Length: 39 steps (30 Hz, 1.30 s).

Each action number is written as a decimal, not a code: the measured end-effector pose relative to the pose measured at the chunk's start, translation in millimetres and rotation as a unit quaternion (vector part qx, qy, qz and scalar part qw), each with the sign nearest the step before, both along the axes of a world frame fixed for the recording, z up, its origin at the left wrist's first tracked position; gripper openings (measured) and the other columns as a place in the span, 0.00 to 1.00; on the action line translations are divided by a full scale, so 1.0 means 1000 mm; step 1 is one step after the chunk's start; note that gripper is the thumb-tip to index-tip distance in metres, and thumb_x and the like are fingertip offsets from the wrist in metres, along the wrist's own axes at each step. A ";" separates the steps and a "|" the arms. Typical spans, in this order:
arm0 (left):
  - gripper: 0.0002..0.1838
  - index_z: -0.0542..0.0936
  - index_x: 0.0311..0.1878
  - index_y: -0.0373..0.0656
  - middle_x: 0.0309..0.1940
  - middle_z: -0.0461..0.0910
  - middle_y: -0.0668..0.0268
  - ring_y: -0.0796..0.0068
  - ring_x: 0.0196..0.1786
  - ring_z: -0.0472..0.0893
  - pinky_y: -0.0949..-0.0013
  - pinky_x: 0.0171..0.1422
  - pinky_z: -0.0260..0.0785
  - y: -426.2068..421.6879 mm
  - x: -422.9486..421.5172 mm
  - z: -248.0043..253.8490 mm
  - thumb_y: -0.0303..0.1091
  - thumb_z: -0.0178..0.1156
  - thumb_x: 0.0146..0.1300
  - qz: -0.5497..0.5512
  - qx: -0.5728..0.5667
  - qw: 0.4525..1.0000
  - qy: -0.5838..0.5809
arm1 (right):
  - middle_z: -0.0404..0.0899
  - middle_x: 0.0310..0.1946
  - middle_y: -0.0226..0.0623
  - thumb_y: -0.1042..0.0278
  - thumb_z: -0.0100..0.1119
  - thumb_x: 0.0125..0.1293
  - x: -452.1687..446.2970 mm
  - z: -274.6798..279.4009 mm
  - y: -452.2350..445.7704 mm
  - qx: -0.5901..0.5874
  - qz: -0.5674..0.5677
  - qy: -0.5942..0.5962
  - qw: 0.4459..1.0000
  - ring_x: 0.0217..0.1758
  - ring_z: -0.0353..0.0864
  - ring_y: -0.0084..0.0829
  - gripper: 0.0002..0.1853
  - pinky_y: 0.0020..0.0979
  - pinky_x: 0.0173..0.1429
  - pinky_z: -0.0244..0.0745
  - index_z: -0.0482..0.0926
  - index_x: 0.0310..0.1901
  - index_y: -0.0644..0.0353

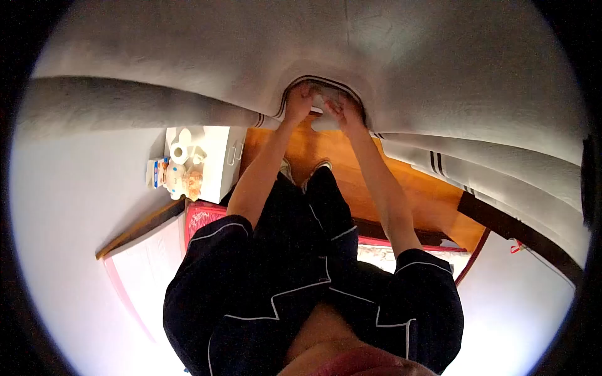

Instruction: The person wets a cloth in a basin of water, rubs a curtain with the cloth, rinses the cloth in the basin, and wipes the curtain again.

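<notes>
A large pale grey-white cloth (188, 50), like a bed cover, spreads across the top of the head view. Its dark-striped hem arches over both my hands. Under that arch, my left hand (300, 100) has curled fingers against a pale bunched piece of fabric (329, 94). Facing it from the right, my right hand (345, 113) bends its fingers toward the same fabric. What the fingertips pinch is too dim and small to make out. A small white strip (316, 111) shows between the hands, low down.
Below lies an orange-brown wooden floor (414, 188), with my shoes on it. To the left stands a white cabinet (219, 163) bearing a paper roll (179, 152) and plush toys (177, 180). Striped cloth folds (501, 163) hang at the right. A pink-edged item (204, 216) is near my left elbow.
</notes>
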State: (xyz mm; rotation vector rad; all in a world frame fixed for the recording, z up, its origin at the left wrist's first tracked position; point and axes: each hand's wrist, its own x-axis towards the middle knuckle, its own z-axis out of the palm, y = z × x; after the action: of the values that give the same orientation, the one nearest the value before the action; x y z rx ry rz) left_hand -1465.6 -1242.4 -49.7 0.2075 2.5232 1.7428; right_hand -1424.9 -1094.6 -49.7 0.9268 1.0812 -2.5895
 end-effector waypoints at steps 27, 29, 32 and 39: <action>0.15 0.75 0.30 0.35 0.29 0.79 0.65 0.78 0.33 0.78 0.74 0.39 0.69 -0.035 0.149 -0.075 0.39 0.59 0.63 0.023 0.279 0.951 -0.133 | 0.76 0.44 0.46 0.64 0.50 0.68 0.140 -0.087 -0.029 0.042 0.057 0.144 0.987 0.46 0.78 0.35 0.17 0.31 0.47 0.75 0.67 0.50 0.69; 0.15 0.76 0.30 0.35 0.29 0.80 0.63 0.77 0.32 0.79 0.74 0.37 0.70 -0.040 0.153 -0.078 0.39 0.59 0.63 0.017 0.261 0.952 -0.156 | 0.76 0.43 0.45 0.64 0.50 0.67 0.142 -0.080 -0.034 0.046 0.065 0.146 0.986 0.47 0.78 0.35 0.17 0.31 0.48 0.75 0.67 0.50 0.69; 0.14 0.77 0.33 0.36 0.28 0.79 0.64 0.77 0.32 0.79 0.74 0.37 0.69 -0.039 0.145 -0.081 0.39 0.59 0.63 0.000 0.286 0.946 -0.152 | 0.79 0.40 0.46 0.63 0.46 0.69 0.144 -0.075 -0.036 0.067 0.038 0.140 0.987 0.40 0.82 0.34 0.17 0.30 0.42 0.78 0.68 0.50 0.70; 0.16 0.75 0.28 0.35 0.27 0.78 0.66 0.80 0.33 0.77 0.76 0.37 0.68 -0.043 0.100 -0.073 0.40 0.59 0.63 0.044 0.269 0.958 -0.091 | 0.76 0.44 0.46 0.67 0.50 0.68 0.101 -0.072 -0.052 0.011 0.034 0.202 0.979 0.45 0.80 0.37 0.14 0.31 0.50 0.75 0.68 0.49 0.69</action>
State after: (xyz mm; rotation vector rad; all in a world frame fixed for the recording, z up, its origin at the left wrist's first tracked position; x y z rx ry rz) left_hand -1365.2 -1285.2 -122.3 -0.0406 1.9114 2.3290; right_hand -1323.7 -1146.3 -122.2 0.3598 1.2081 -2.7810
